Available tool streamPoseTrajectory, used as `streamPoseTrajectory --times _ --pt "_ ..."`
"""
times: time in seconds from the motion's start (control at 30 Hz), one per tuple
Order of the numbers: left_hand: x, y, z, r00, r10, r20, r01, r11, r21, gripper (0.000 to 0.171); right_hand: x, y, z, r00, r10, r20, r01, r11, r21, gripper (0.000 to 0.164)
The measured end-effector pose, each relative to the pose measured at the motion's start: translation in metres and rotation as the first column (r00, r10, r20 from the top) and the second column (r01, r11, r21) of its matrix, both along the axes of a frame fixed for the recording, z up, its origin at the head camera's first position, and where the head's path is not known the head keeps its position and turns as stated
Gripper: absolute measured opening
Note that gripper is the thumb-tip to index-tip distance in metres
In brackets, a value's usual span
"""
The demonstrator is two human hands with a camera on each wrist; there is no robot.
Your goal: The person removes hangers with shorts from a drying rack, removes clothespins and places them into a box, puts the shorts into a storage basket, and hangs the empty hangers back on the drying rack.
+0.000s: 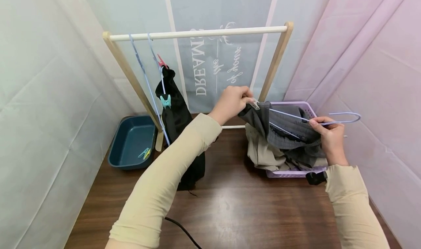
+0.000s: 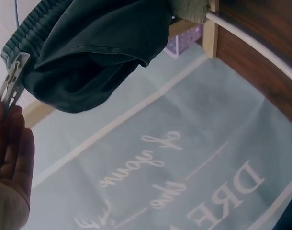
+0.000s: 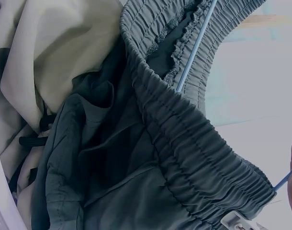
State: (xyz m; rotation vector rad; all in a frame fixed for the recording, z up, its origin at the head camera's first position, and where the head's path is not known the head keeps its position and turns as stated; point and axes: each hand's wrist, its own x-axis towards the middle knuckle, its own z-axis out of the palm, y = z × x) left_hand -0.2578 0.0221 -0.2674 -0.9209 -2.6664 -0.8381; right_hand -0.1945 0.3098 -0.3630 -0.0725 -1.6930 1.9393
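Note:
My left hand (image 1: 231, 101) pinches a grey clothespin (image 2: 14, 79) clipped at one end of the elastic waistband of dark grey trousers (image 1: 289, 130). With my right hand (image 1: 332, 139) I hold a light blue wire hanger (image 1: 291, 114) near its hook, which points to the right. The hanger runs through the open waistband in the right wrist view. Another pale clip (image 3: 238, 221) shows on the waistband's lower edge there. Below the waistband, the trousers hang over beige cloth (image 1: 263, 150) in a purple basket (image 1: 292, 174).
A wooden rack with a white rail (image 1: 197, 33) stands behind. From it hang a bare blue hanger (image 1: 144, 73) and black clothing (image 1: 175, 117) with a red clothespin (image 1: 162, 61) and a teal one (image 1: 166, 101). A blue basin (image 1: 126, 135) holds small clothespins (image 1: 144, 153).

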Motion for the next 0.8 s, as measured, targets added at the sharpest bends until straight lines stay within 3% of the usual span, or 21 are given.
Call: streamPoseTrajectory --times 0.13,0.27,0.37,0.5,0.8 --pt "-0.002 -0.003 -0.001 0.999 -0.030 0.029 0.029 0.999 0.018 0.017 0.002 0.001 0.000 1.000 0.007 -0.001 -0.007 1.000 0.006 0.035" --pt "0.001 -0.003 0.002 0.996 -0.073 -0.043 0.073 0.997 0.003 0.017 0.003 0.003 -0.002 0.999 0.036 0.013 -0.036 0.999 0.036 0.033" --pt "0.002 -0.004 0.008 0.991 -0.069 -0.113 0.074 0.996 0.043 0.017 0.003 0.005 -0.005 0.996 0.051 0.075 -0.063 0.982 0.180 0.032" --pt "0.003 -0.006 0.018 0.989 -0.048 -0.137 0.060 0.995 0.081 0.017 0.001 0.006 -0.011 0.989 0.025 0.146 -0.075 0.934 0.348 0.034" --pt "0.001 -0.015 0.025 0.996 -0.007 -0.085 0.013 0.997 0.074 0.017 -0.001 0.005 -0.009 0.982 -0.025 0.185 -0.039 0.942 0.334 0.033"
